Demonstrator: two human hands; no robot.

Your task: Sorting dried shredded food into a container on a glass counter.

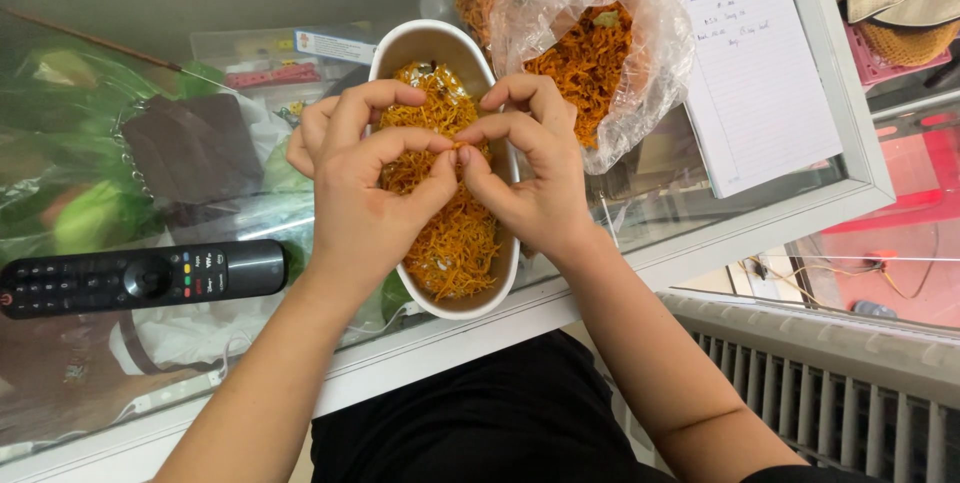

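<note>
The left hand (375, 178) and right hand (530, 168) met over a white bowl (420, 43), fingertips pinched together on one orange strand (458, 153). The bowl sat under them, so loose pieces probably fell inside; an open plastic bag (640, 53) stood just beside it.

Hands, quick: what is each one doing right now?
Left hand: fingers pinched shut on an orange strand over the white tub.
Right hand: fingers pinched on the same strand.

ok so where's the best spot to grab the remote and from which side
Probably across the middle of the remote, pinching its two long edges from above. It lies flat and lengthwise on the glass top, so the narrow width fits a grip and the ends would tip. The left hand is nearest; both hands are busy over the tub of orange strands.
</note>
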